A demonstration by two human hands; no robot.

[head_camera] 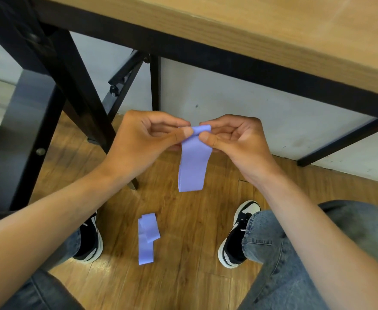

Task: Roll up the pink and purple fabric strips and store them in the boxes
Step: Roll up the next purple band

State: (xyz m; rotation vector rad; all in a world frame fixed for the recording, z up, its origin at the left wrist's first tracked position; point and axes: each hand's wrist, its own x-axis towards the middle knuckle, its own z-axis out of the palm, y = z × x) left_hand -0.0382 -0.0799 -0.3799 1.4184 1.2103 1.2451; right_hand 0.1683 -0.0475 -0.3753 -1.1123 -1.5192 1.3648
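A: Holding one purple strip (194, 162) up between both hands, in the air above the wooden floor (183, 287). Left hand (147, 139) pinching the top left corner, thumb against forefinger. Right hand (235, 142) pinching the top right corner the same way. Top end turned over into a small roll; rest hanging straight down.

B: Noted. Second strip (147, 238)?

A: Lying on the floor between two black-and-white shoes (237, 236), partly folded over itself, touched by neither hand.

B: Surroundings?

A: Table (273, 30) edge overhead, black legs to the left, white wall behind. Jeans (284, 253) on both knees. Boxes not seen.
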